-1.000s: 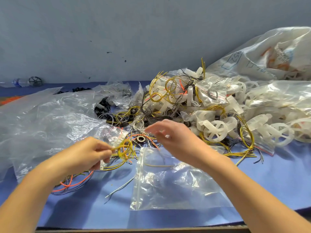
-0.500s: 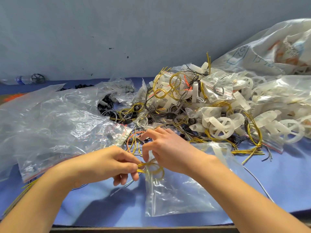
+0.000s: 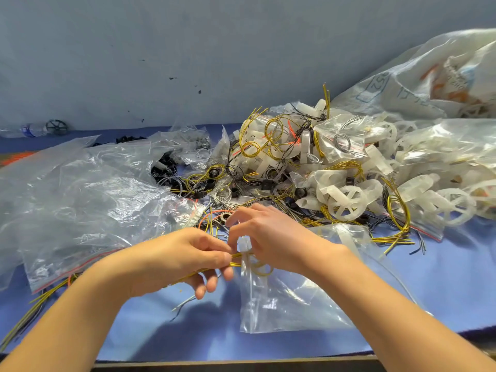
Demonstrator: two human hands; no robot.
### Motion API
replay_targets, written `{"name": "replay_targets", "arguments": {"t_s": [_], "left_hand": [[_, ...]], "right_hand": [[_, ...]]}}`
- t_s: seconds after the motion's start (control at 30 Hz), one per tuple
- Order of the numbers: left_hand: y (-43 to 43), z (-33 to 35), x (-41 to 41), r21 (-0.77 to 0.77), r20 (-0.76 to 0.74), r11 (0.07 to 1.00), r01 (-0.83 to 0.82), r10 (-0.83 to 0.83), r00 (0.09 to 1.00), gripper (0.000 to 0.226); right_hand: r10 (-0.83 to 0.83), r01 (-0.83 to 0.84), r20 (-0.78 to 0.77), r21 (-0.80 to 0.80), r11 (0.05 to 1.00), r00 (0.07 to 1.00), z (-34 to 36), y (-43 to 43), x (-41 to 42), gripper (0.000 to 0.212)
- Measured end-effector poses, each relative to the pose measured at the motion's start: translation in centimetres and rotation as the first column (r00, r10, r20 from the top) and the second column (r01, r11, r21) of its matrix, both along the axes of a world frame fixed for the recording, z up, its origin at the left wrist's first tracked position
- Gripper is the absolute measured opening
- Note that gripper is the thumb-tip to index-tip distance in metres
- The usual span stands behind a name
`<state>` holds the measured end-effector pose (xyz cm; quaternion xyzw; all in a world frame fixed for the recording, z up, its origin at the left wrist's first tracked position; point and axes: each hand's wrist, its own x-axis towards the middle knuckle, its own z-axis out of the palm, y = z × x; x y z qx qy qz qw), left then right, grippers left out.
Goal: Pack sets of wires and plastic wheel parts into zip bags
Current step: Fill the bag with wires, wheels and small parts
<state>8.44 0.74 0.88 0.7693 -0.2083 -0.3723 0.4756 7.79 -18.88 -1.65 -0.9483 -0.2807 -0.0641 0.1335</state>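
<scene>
Just left of the frame's centre, the left hand (image 3: 185, 253) is pinching a thin bundle of yellow wires (image 3: 237, 255) between thumb and forefinger. At centre the right hand (image 3: 271, 242) is gripping the mouth of the zip bag (image 3: 281, 304) lying at lower right, with the wires' looped end showing through the film. Light and springy, the wires are probably trying to uncoil, so pinching near the loop seems wise, and the limp, slick bag is probably handling best held at its lip.

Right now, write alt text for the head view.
The left hand pinches thin yellow wires at the mouth of a clear plastic zip bag held by the right hand, above a blue table. White spoked plastic wheels are heaped behind.
</scene>
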Motion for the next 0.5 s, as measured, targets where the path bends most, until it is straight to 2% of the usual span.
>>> {"name": "replay_targets", "arguments": {"t_s": [0.13,0.33,0.4,0.5], "left_hand": [[1.5,0.2,0.6,0.016,-0.004,0.999,-0.041,0.041,0.999,0.017],[3.0,-0.1,1.1,0.229,0.071,0.972,-0.052,0.037,0.997,0.017],[3.8,0.1,1.3,0.192,0.071,0.976,-0.097,0.085,0.994,0.018],[4.8,0.8,1.8,-0.009,0.013,0.979,-0.206,0.206,0.978,0.019]], "right_hand": [[-0.023,0.021,0.023,0.086,0.996,0.999,-0.1,-0.5,0.0,0.033],[-0.087,0.076,0.091,0.121,0.99,0.992,0.1,-1.0,-0.1,0.027],[-0.091,0.078,0.097,0.131,0.988,0.991,0.2,-1.1,-0.2,0.026],[-0.111,0.092,0.121,0.153,0.984,0.986,0.2,-1.1,-0.2,0.026]]}}
